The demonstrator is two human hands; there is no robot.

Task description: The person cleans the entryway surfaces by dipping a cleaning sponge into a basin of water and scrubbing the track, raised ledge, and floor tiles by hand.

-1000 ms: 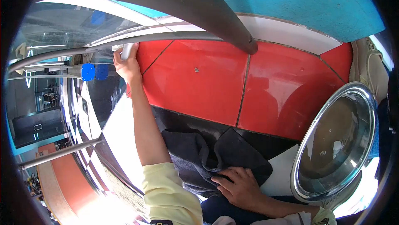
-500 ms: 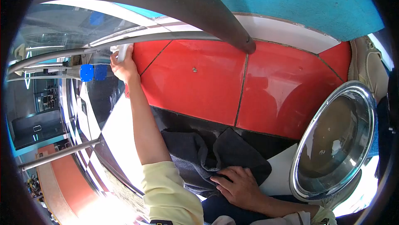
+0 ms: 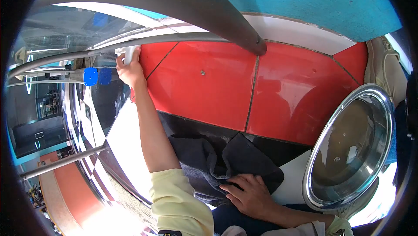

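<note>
The left hand (image 3: 130,71) has its grip around a white thing (image 3: 129,54) by the red tiles (image 3: 204,98). The right hand (image 3: 251,196) rests on dark cloth (image 3: 250,159); I can't tell if it pinches. A bump could tip the metal bowl (image 3: 308,183) and spill brown water (image 3: 342,142).

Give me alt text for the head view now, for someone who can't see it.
A person's left hand grips a white object beside red tiles, while the right hand rests on a dark cloth. At right is a metal basin of murky water.
</note>
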